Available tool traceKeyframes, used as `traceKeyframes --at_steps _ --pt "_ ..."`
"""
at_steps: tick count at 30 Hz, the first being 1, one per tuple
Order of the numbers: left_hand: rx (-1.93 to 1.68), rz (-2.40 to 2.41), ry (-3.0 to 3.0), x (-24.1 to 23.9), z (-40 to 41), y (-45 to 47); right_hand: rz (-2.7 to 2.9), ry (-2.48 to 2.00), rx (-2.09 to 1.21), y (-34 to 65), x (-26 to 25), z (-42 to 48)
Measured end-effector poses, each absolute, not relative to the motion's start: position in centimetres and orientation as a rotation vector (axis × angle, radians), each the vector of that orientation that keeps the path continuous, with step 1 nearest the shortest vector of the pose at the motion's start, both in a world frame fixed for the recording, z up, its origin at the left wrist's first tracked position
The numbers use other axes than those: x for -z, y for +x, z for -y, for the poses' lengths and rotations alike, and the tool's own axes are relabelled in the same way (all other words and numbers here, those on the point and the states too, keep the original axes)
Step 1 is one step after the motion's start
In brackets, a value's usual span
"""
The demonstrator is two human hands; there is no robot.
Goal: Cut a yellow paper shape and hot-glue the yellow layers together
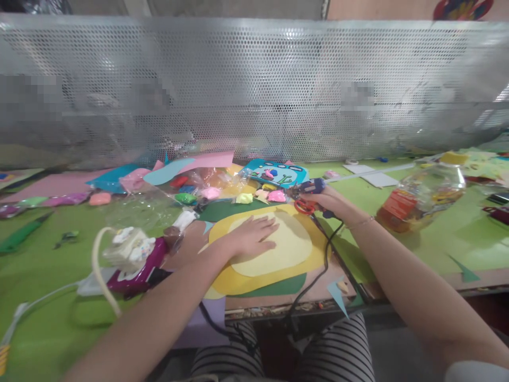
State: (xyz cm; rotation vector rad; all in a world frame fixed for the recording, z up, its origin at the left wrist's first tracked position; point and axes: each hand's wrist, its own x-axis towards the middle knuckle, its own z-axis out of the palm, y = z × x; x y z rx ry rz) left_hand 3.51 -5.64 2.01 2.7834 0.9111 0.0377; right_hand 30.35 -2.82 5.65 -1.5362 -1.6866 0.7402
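My left hand (254, 236) lies flat with its fingers spread on a pale yellow rounded paper piece (292, 246). Beneath that is a larger deep yellow sheet (318, 254), and dark green paper (278, 285) shows under its edges. Off to the right, my right hand (330, 202) is closed around a blue glue gun (313, 185) with a black cord (327, 254) trailing toward the table edge. Red loops like scissor handles (304, 207) show just beside those fingers; whether the hand touches them I cannot tell.
Several clay lumps in clear wrap, one pink (276, 196), line the back. A decorated blue panel (278, 172) lies behind them. A purple power strip (139, 273) with plugs stands left. At right is a tilted bottle (423, 199). A perforated metal screen (254, 90) closes off the far side.
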Motion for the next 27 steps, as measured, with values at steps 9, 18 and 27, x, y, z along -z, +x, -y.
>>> traceKeyframes --at_steps 9,18,27 --pt "0.077 -1.116 2.719 -1.1 5.0 3.5 1.278 -1.338 -1.104 30.8 -5.2 2.3" --pt "0.124 -1.237 2.672 -1.5 5.9 3.8 1.178 -1.345 -1.184 30.6 -5.4 2.4" --pt "0.068 -1.25 2.665 -1.6 6.0 3.9 1.161 -1.351 -1.21 30.6 -5.2 2.2"
